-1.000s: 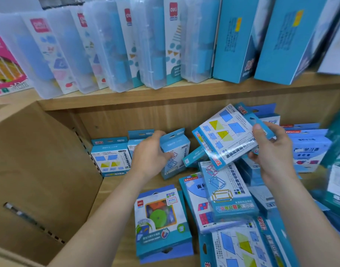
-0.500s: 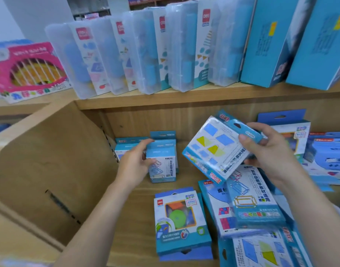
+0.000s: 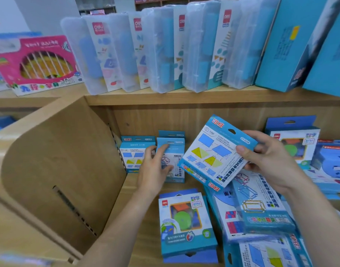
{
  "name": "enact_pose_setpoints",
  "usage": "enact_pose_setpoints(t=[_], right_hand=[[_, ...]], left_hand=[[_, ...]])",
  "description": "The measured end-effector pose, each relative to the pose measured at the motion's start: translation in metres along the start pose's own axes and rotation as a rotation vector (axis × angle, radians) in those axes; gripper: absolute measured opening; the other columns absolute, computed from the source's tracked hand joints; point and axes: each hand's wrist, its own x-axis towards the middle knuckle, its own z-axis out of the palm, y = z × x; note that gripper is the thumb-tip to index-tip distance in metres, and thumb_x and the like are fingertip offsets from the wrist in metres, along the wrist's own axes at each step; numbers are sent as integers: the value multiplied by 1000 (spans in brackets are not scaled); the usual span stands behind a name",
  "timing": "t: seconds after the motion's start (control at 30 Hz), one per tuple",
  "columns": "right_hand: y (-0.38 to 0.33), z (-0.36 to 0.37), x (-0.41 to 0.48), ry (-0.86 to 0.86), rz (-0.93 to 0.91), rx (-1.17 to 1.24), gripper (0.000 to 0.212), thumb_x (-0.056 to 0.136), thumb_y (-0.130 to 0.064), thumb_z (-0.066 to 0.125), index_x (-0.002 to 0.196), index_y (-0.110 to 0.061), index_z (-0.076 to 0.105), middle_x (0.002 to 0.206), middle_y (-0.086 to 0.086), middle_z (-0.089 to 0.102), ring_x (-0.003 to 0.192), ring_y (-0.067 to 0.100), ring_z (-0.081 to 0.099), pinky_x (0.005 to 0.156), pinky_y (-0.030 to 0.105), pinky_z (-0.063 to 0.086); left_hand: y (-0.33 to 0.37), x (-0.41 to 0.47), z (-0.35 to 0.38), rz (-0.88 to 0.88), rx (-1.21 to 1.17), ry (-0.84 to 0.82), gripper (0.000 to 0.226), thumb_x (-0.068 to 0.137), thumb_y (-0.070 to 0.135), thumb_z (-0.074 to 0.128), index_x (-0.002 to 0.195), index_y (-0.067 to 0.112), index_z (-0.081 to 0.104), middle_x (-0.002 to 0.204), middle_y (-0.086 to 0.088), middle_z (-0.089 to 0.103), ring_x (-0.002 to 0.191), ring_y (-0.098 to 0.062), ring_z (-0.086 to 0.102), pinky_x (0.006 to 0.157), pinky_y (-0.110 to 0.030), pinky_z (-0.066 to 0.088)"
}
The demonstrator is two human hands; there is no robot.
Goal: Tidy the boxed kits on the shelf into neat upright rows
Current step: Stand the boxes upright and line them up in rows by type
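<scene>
Wooden lower shelf (image 3: 188, 186), back-left corner: left hand (image 3: 155, 166) still grips the wireframe kit (image 3: 175, 162), now upright beside one standing shapes kit (image 3: 133, 154); right hand (image 3: 269, 162) pinches another, tilted shapes kit (image 3: 213, 157) aloft.

This is a shop, most likely one that sells stationery and learning materials. A light wooden shelf unit (image 3: 184, 99) carries the same goods many times over: a row of clear plastic cases with blue contents and red brand labels (image 3: 165, 54), tall blue cardboard boxes (image 3: 281, 45), a pink windowed toy box (image 3: 40, 62), and below them many small blue-and-white cardboard kits (image 3: 184, 222) in retail packing with punched hanging holes. Behind the unit, more stocked racks (image 3: 99, 8) show at the top edge, blurred.
</scene>
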Motion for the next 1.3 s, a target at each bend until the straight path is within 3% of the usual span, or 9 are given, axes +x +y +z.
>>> enact_pose_setpoints(t=[0.17, 0.27, 0.4, 0.53, 0.67, 0.8, 0.93, 1.1, 1.3], right_hand=[[-6, 11, 0, -31, -1, 12, 31, 84, -12, 66, 112, -22, 60, 87, 8, 74, 71, 15, 65, 53, 24, 50], [-11, 25, 1, -79, -30, -10, 27, 84, -8, 66, 106, -23, 61, 85, 6, 74, 67, 11, 65, 48, 20, 49], [-13, 59, 4, -193, -85, -119, 26, 82, -4, 69, 99, -23, 61, 78, -1, 72, 60, 6, 61, 48, 23, 49], [-2, 109, 9, -256, -155, -291, 28, 80, -13, 75, 97, -31, 61, 86, -6, 71, 72, 5, 64, 58, 30, 52], [10, 158, 16, -264, -197, -466, 41, 78, -25, 77, 114, -29, 59, 106, 0, 65, 91, 18, 61, 83, 43, 53], [10, 187, 21, -248, -238, -597, 47, 80, -32, 73, 123, -26, 54, 116, -1, 62, 110, 20, 53, 93, 34, 45], [15, 202, 26, -306, -211, -614, 49, 83, -29, 71, 128, -26, 50, 119, 1, 61, 103, 17, 57, 84, 28, 47], [33, 209, 23, -349, -252, -756, 56, 88, -18, 66, 140, -19, 43, 137, 5, 51, 123, 22, 49, 104, 33, 40], [31, 208, 19, -268, -538, -1016, 64, 81, 1, 62, 138, -19, 44, 137, 3, 44, 122, 27, 46, 94, 39, 46]], left_hand=[[-2, -3, 3, 63, -35, 3, 68, 83, 12, 70, 138, 35, 38, 140, 1, 31, 123, -17, 41, 91, -34, 51], [-12, -7, -9, 84, -150, 52, 65, 82, -3, 63, 135, 30, 44, 135, 1, 40, 119, -11, 44, 92, -23, 45], [-31, -27, -42, -179, -521, 214, 49, 87, -9, 52, 105, 36, 60, 113, 1, 65, 92, -3, 61, 91, -29, 50], [-24, -72, -59, -217, -707, 297, 34, 93, 5, 54, 109, 34, 60, 114, 4, 66, 103, -6, 61, 91, -24, 49], [-31, -95, -52, -153, -372, 266, 66, 84, 25, 69, 141, 25, 35, 136, 7, 48, 125, -11, 45, 100, -35, 42], [-44, -96, -51, -93, -94, 270, 91, 77, 22, 75, 144, 36, 16, 144, -6, 37, 130, -22, 39, 102, -39, 41], [-50, -93, -54, -161, -14, 211, 91, 80, 30, 73, 139, 51, 7, 148, -7, 26, 132, -22, 34, 101, -37, 41], [-53, -89, -48, -159, 194, 97, 85, 85, 39, 65, 146, 44, 7, 149, -5, 16, 135, -22, 26, 98, -32, 43], [-50, -71, -43, -192, 288, -28, 92, 86, 44, 62, 144, 45, -9, 126, 0, 36, 110, -19, 49, 76, -34, 53]])
